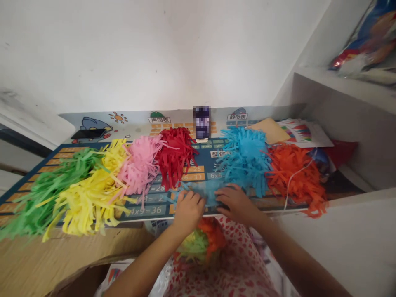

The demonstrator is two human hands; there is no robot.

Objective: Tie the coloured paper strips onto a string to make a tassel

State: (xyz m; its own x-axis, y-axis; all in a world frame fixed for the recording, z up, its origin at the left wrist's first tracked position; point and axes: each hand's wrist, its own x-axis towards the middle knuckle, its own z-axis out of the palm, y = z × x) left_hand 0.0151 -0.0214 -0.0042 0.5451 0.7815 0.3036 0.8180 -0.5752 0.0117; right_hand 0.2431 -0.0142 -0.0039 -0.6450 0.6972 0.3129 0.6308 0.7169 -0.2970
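At the far left lies green fringed paper point(58, 183), overlapped by yellow fringe point(89, 200), then 1 pink bundle point(140, 161) and 1 red bundle point(175, 152). Next, a blue fringed strip point(212, 190) lies near the printed mat's point(204, 159) front edge — left hand point(189, 208) curled over its left end, right hand point(235, 203) bent-fingered at its right; blur hides whether they pinch it. Farther right: 1 blue bundle point(250, 149) beside 1 orange bundle point(295, 173).
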